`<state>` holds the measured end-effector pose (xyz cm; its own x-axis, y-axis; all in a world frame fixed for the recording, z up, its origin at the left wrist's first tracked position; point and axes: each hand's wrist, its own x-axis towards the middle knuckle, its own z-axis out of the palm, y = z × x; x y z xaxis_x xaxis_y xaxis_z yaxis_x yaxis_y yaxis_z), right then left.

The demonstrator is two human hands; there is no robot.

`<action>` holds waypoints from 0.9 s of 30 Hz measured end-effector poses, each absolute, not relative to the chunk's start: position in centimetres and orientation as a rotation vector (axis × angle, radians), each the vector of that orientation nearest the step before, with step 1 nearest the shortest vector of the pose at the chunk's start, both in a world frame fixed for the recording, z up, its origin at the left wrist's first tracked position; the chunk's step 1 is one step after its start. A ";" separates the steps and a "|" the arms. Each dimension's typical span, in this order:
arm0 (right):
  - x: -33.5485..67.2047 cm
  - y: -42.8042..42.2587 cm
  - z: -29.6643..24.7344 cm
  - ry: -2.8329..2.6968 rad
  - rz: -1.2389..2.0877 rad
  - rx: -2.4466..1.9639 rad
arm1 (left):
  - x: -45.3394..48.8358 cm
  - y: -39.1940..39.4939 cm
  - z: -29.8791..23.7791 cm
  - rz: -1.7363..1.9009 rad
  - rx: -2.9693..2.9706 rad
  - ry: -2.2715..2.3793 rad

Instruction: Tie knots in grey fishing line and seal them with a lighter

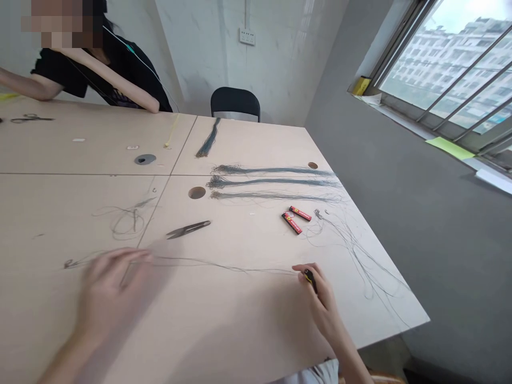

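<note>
Well over on the left, a co-worker's forearm (24, 85) lies along the far table edge, near a pair of scissors (32, 119). Closer in, the person's left hand (110, 290) is blurred, its fingers apparently drawn narrow around a long grey strand (208, 263), though it's hard to say whether they actually pinch it. That strand crosses the pale laminate table (224, 330) to the right hand (318, 298), whose fingers (306, 268) close narrowly on a small black-and-yellow tool (311, 280). Beyond the strand lie a loose coil of thread (128, 224) and black thread snips (188, 229). Farther back, three straightened grey-green bundles (272, 182) lie side by side, with a fourth bundle (209, 137) set crosswise behind them; these look sorted. To the right, past two red packets (296, 218), a loose tangle of strands (356, 250) remains spread out, close to the right hand.
</note>
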<state>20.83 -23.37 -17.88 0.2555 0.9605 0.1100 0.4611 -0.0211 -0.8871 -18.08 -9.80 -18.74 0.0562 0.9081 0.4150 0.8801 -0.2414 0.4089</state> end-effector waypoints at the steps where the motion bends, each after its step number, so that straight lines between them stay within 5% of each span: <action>1: 20.2 -22.7 -17.4 -1.306 0.807 -1.577 | -15.1 -10.5 -17.7 0.929 2.169 1.724; 8: 18.3 -17.4 -14.0 -1.353 1.097 -1.325 | 1.6 -11.1 -14.0 0.551 1.738 0.631; 27: 39.9 -1.8 -15.7 -1.580 0.117 -2.134 | 5.1 -9.1 -18.5 0.707 1.730 0.679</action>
